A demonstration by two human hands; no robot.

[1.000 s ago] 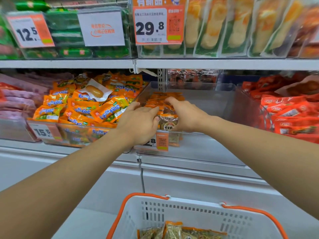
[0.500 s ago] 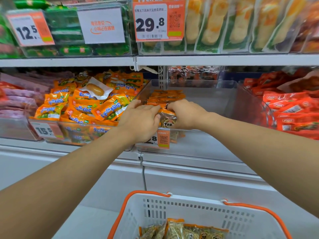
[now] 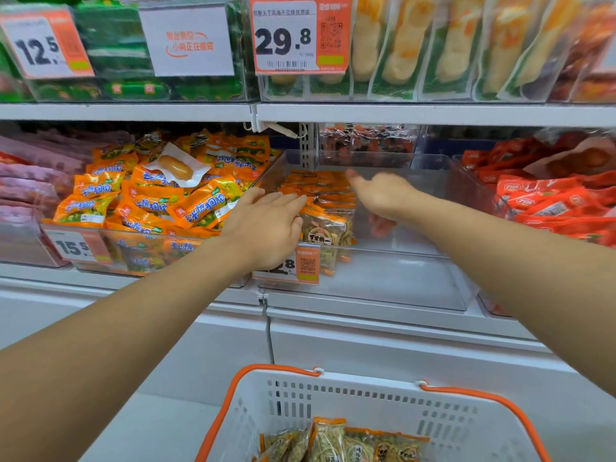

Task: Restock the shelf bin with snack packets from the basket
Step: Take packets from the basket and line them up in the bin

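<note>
Just let go: my right hand (image 3: 380, 195) lifted off the snack packets (image 3: 325, 228), empty and open; left hand (image 3: 266, 225) flat against them. Basket (image 3: 333, 391) next.

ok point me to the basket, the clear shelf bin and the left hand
basket (image 3: 333, 391): head view, on its white slotted back wall
clear shelf bin (image 3: 400, 281): head view, on its bare transparent front wall
left hand (image 3: 266, 225): head view, on the back of the hand, beside the front packets
</note>
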